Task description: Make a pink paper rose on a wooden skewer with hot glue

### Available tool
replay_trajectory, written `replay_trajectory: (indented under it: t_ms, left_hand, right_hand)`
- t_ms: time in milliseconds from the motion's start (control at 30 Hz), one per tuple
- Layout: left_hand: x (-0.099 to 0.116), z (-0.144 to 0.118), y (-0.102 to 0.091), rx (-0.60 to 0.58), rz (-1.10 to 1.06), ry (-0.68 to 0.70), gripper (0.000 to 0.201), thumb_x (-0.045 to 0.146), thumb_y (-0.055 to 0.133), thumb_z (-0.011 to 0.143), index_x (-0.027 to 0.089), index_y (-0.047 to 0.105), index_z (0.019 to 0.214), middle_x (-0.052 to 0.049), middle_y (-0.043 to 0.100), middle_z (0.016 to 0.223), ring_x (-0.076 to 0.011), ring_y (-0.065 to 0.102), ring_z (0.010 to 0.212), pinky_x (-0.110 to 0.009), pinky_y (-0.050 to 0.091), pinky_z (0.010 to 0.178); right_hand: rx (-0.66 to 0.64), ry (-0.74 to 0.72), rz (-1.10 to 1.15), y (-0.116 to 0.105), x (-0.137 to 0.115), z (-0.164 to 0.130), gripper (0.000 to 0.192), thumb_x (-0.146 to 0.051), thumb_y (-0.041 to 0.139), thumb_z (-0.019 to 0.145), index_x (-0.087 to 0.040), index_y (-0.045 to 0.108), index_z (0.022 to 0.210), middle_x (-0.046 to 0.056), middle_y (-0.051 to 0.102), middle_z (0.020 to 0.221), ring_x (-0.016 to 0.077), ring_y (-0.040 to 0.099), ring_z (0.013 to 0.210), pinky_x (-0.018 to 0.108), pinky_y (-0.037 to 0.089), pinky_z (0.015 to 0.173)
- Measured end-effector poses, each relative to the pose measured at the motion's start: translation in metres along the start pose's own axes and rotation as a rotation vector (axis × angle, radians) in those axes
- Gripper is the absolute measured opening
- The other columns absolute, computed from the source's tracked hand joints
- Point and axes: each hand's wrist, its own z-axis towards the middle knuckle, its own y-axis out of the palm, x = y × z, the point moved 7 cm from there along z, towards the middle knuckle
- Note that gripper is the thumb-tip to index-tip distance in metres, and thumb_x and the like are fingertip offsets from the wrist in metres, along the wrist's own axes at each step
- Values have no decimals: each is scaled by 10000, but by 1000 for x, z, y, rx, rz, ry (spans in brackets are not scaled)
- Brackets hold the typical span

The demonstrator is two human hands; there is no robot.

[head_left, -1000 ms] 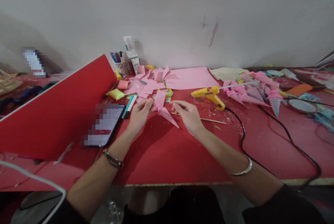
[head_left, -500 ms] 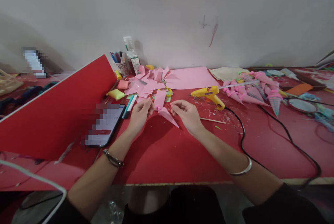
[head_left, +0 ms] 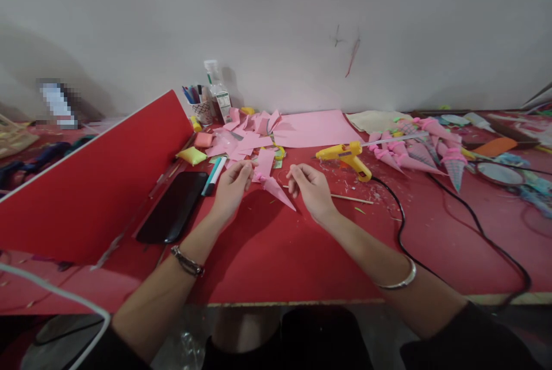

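A pink paper cone with a pink strip at its wide end lies on the red table, tip pointing toward me and right. My left hand pinches the cone's wide end at the strip. My right hand hovers just right of the cone, fingers curled; a thin thread seems to run from it toward the cone, too fine to be sure.
A dark phone lies left of my left hand, beside a tilted red board. A yellow glue gun with a black cord rests to the right. Pink paper scraps, a pen cup, and finished cones sit farther back.
The phone's screen has gone dark. My right hand has shifted slightly right and curled its fingers. My left hand stays on the cone.
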Motion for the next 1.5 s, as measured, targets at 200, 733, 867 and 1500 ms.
replay_trajectory:
  t_ms: [200, 733, 867, 1500]
  left_hand:
    - [4, -2, 2, -32, 44, 27, 318, 351, 600, 670, 157, 451, 467, 65, 348, 422, -48, 274, 406, -191, 217, 404]
    - [2, 0, 3, -15, 0, -21, 181, 291, 574, 701, 162, 490, 606, 79, 364, 457, -34, 293, 386, -166, 244, 392]
    - [0, 0, 3, -17, 25, -37, 116, 260, 565, 694, 155, 593, 738, 54, 468, 545, -29, 351, 400, -170, 275, 402]
    - [1, -1, 11, -140, 83, -58, 173, 307, 523, 689, 153, 597, 661, 64, 450, 483, -40, 341, 393, -197, 284, 432]
  right_hand:
    - [19, 17, 2, 0, 0, 1, 87, -163, 535, 662, -178, 602, 714, -36, 587, 579, 76, 546, 544, 228, 473, 606]
    - [-78, 90, 114, 8, 8, 0, 54, -179, 564, 658, -165, 519, 631, -44, 587, 508, 81, 581, 488, 226, 486, 557]
    - [-74, 80, 98, 7, 5, 0, 125, -238, 521, 708, -161, 515, 610, -39, 568, 485, 70, 549, 446, 206, 460, 494]
    - [-80, 48, 16, 5, 7, 2, 105, -195, 493, 711, -157, 585, 679, -50, 554, 483, 66, 521, 414, 209, 446, 480]
